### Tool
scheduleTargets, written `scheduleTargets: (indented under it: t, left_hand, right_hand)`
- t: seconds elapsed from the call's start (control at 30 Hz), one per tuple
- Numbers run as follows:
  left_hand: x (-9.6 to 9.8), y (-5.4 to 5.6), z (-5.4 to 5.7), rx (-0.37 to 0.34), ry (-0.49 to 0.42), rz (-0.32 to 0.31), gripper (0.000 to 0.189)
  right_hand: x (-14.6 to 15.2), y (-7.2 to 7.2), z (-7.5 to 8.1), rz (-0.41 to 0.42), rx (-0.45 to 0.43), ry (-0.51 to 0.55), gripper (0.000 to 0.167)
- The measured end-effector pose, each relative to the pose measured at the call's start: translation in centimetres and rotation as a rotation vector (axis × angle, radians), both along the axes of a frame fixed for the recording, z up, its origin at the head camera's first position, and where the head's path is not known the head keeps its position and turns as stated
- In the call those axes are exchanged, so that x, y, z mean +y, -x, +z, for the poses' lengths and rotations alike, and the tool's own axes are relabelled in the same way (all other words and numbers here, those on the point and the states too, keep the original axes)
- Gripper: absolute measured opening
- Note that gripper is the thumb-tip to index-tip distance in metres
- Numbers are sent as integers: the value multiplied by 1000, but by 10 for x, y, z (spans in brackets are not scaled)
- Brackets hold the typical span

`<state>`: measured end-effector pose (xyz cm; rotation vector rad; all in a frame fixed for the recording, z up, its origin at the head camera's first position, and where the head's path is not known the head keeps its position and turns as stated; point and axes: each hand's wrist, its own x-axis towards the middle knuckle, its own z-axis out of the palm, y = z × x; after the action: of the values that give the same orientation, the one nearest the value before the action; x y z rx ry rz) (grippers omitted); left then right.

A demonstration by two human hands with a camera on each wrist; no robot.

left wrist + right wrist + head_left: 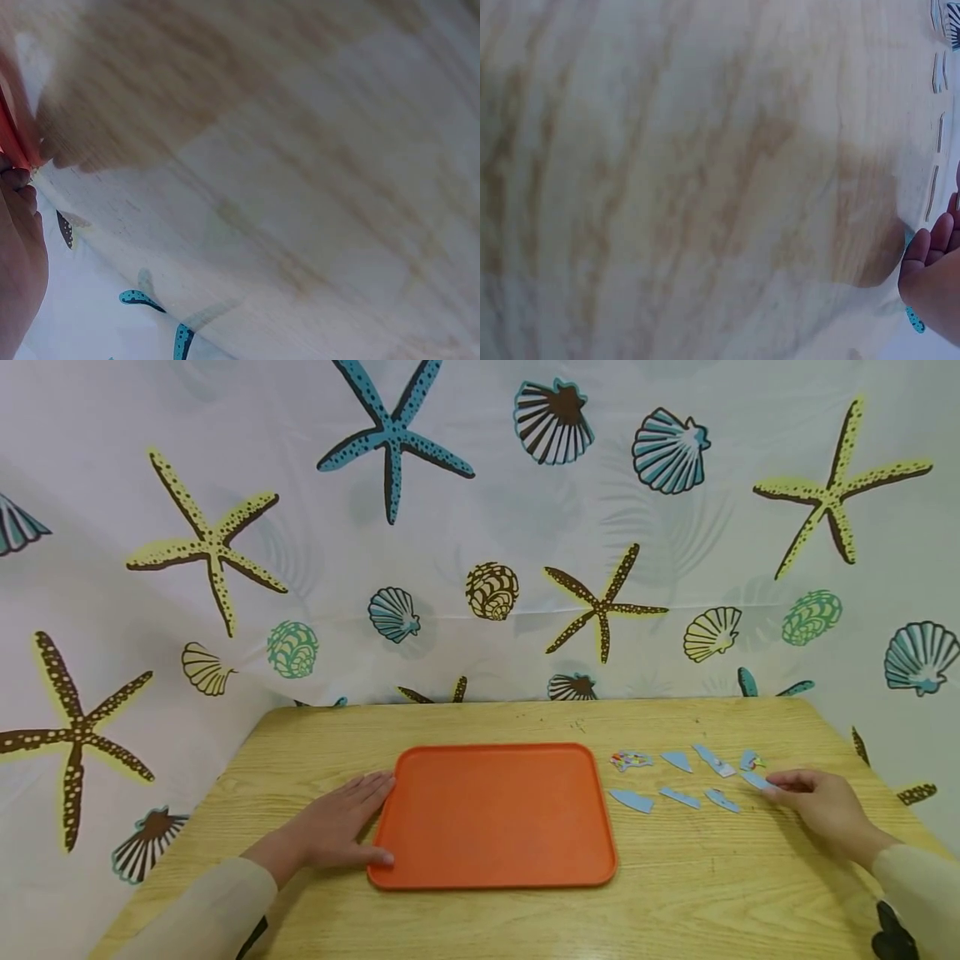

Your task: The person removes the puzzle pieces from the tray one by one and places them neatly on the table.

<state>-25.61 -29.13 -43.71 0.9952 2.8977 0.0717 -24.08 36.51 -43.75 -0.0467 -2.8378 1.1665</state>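
An orange tray [495, 817] lies on the table, its flat inside bare. My left hand [341, 822] rests along its left side with fingers extended, the fingertips at the upper left rim and the thumb over the lower left edge. In the left wrist view, part of the left hand [19, 247] shows beside the red-orange rim. To the right of the tray, my right hand [821, 806] pinches a small flat light blue piece [756, 780] between thumb and fingertips. In the right wrist view the right hand [937, 262] is partly cut off at the edge.
Several flat light blue pieces lie in two loose rows right of the tray, among them a pointed piece [677, 762], a slim strip [680, 797] and a broader piece [632, 800]. A multicoloured piece [630, 760] is nearest the tray's corner. Behind the wooden table [675, 902] hangs a patterned cloth [465, 527].
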Motion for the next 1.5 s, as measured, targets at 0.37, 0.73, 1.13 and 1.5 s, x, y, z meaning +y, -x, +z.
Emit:
scheduleTargets:
  t: [0.37, 0.73, 1.13, 1.5]
  left_hand:
    - [1, 1, -1, 3, -1, -1, 109]
    - [1, 1, 0, 1, 3, 2, 110]
    - [0, 3, -1, -20, 5, 24, 111]
    - [0, 4, -1, -17, 11, 17, 110]
  right_hand:
    - [10, 3, -7, 4, -32, -30, 38]
    - [12, 3, -12, 36, -3, -93, 33]
    - [14, 2, -14, 46, 0, -103, 33]
    - [13, 1, -13, 44, 13, -104, 31]
